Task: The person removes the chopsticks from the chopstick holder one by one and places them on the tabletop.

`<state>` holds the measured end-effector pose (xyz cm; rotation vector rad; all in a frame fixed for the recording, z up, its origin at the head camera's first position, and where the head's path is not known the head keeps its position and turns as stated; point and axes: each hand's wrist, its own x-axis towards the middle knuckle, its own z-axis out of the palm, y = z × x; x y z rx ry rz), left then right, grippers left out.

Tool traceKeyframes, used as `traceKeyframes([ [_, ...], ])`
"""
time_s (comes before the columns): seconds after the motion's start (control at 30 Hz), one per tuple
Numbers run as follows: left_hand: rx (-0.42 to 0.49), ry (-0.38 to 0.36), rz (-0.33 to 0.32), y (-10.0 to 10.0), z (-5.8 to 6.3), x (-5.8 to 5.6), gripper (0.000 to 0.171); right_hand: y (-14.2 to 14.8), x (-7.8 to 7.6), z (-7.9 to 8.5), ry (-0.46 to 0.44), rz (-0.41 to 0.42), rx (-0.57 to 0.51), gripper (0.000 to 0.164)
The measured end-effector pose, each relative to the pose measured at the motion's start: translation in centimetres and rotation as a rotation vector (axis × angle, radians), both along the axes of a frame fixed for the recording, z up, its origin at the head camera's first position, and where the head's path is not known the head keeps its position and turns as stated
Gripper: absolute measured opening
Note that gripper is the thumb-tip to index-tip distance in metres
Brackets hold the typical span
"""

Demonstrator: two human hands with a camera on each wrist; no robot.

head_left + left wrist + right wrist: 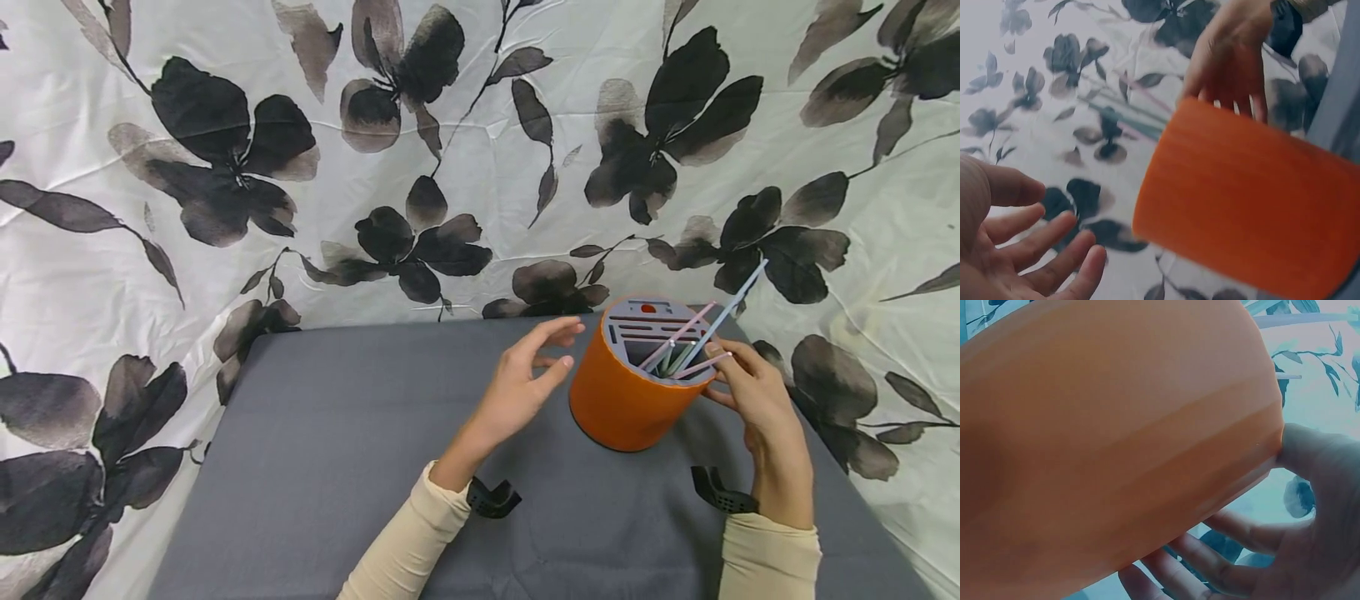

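Observation:
An orange round desk organizer (630,392) with a grey slotted top stands on the table's right half. Several thin pastel sticks (726,317), pink, blue and greenish, lean out of its large compartment. My right hand (761,400) grips the organizer's right side, thumb at the rim and fingers around the wall. In the right wrist view the fingers (1229,565) pass partly behind the orange wall. To the left of the organizer, my left hand (521,379) is held apart from it, fingers loosely bent and holding nothing, as the left wrist view also shows.
A grey cloth covers the table (360,467). Behind and beside it hangs a white curtain (480,167) printed with dark flowers. A red spot (648,308) shows on the organizer's top. Black bands (492,498) sit at both wrists below cream sleeves.

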<state>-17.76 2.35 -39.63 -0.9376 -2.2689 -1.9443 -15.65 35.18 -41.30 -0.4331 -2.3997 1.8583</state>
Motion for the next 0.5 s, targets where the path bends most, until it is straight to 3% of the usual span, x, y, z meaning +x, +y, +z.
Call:
traceKeyframes([
  [0.2,0.04,0.001,-0.048,3.0,0.8,-0.6,0.055,-0.2,0.2,-0.2,-0.016,-0.021,-0.009,0.019],
  [0.37,0.054,-0.026,-0.059,4.6,0.9,-0.9,0.054,-0.6,0.2,-0.2,0.007,-0.039,-0.082,0.018],
  [0.5,0.005,-0.046,-0.074,5.7,0.8,-1.0,0.052,-0.7,0.1,-0.2,0.004,-0.067,-0.079,0.023],
])
